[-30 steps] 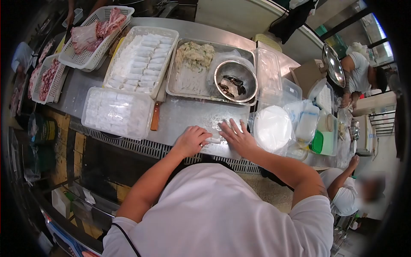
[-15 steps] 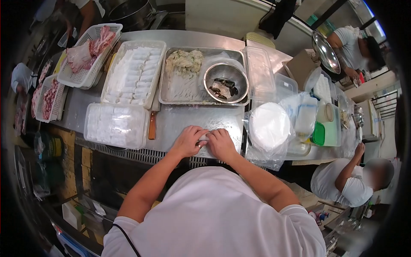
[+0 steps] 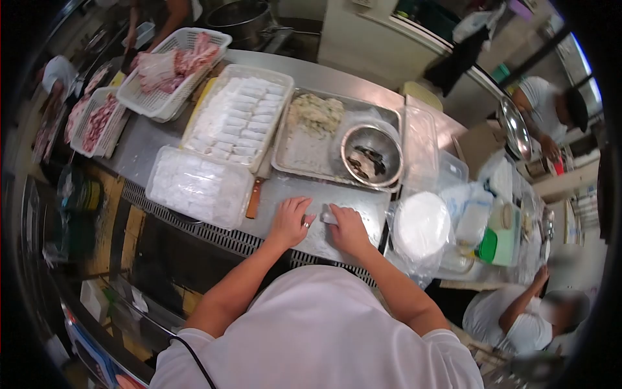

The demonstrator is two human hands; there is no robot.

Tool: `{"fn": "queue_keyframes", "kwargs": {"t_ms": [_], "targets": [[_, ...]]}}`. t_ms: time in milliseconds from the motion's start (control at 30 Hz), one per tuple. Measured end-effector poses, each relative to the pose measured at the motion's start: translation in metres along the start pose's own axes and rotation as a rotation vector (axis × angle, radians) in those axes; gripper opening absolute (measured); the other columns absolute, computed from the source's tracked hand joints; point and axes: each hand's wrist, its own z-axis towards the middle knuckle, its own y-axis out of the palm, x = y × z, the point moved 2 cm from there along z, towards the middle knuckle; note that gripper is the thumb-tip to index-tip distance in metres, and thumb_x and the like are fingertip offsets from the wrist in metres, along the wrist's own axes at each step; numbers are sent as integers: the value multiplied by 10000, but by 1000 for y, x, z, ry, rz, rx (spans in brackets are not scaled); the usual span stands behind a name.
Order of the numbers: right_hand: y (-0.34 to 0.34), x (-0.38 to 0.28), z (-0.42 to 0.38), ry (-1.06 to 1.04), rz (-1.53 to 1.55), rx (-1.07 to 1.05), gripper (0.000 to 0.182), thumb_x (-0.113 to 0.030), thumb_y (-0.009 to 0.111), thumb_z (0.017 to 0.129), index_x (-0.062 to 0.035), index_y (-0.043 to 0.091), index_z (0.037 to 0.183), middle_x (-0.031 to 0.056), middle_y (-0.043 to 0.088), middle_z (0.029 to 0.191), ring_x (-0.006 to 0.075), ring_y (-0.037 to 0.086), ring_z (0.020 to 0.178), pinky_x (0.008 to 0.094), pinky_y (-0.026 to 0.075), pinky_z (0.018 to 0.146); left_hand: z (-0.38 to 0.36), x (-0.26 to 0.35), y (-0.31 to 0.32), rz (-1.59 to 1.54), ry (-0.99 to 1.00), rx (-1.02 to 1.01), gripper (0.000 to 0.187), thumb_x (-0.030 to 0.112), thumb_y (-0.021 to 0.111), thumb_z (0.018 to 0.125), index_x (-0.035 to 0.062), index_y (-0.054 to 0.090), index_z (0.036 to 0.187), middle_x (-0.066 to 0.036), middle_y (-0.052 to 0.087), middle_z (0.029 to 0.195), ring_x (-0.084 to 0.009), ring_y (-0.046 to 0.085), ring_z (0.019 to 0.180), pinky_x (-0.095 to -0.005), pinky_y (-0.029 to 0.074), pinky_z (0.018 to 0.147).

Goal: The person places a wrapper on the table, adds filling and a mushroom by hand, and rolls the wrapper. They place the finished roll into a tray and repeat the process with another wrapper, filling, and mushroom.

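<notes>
My right hand (image 3: 350, 230) pinches a small whitish roll (image 3: 329, 216) just above the steel counter. My left hand (image 3: 291, 222) is to its left, apart from the roll, with its fingers loosely spread and nothing in them. Beyond my hands lies a metal tray (image 3: 301, 167) holding a pale, green-flecked filling (image 3: 314, 115). A steel bowl (image 3: 348, 134) with dark pieces inside sits at the tray's right end. White rolls (image 3: 241, 122) are lined up in a plastic container (image 3: 285, 81) at the left. To the right of my hands is a stack of round white wrappers (image 3: 421, 223) on plastic film.
A lidded plastic box (image 3: 201, 187) and a wooden-handled knife (image 3: 254, 198) lie left of my hands. White baskets of raw meat (image 3: 170, 70) stand farther left. Clear containers (image 3: 452, 170) and a green lid (image 3: 486, 245) are at the right. Other people work on both sides.
My hands have come apart: the right has moved off with the roll, and the left has let go. The view has turned, so the counter appears tilted.
</notes>
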Motion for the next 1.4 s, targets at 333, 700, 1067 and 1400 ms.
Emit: {"fn": "queue_keyframes", "kwargs": {"t_ms": [333,700,1067,1400], "targets": [[-8,-54,178,298,944,-60,411,-94,749,973,63,692,1349,114,781,1082,156,716,928,329,577,831,-28,-18,-15,56,-50,54,441,304,738,962,73,673,1331,-142,672,1330,-368,607,1265,-523,450,1114],[63,-204,414,5,381,-112,470,-185,757,903,27,748,1323,256,798,1209,396,773,1115,440,593,1005,-32,-22,-15,-16,-77,72,517,373,734,988,55,661,1389,-132,679,1352,-331,623,1279,-490,477,1114],[82,-203,434,-141,321,-175,374,-158,698,924,-3,813,1244,284,789,1198,424,760,1155,478,593,1030,-34,-23,-12,-74,-92,121,522,360,753,978,60,660,1396,-128,671,1388,-329,619,1299,-510,467,1123],[-24,-78,134,140,497,-24,270,-156,785,960,-18,819,1190,167,786,1041,212,739,876,369,587,775,-31,-22,-18,-8,-50,46,501,332,778,928,61,673,1337,-129,696,1330,-351,629,1254,-517,454,1095]]}}
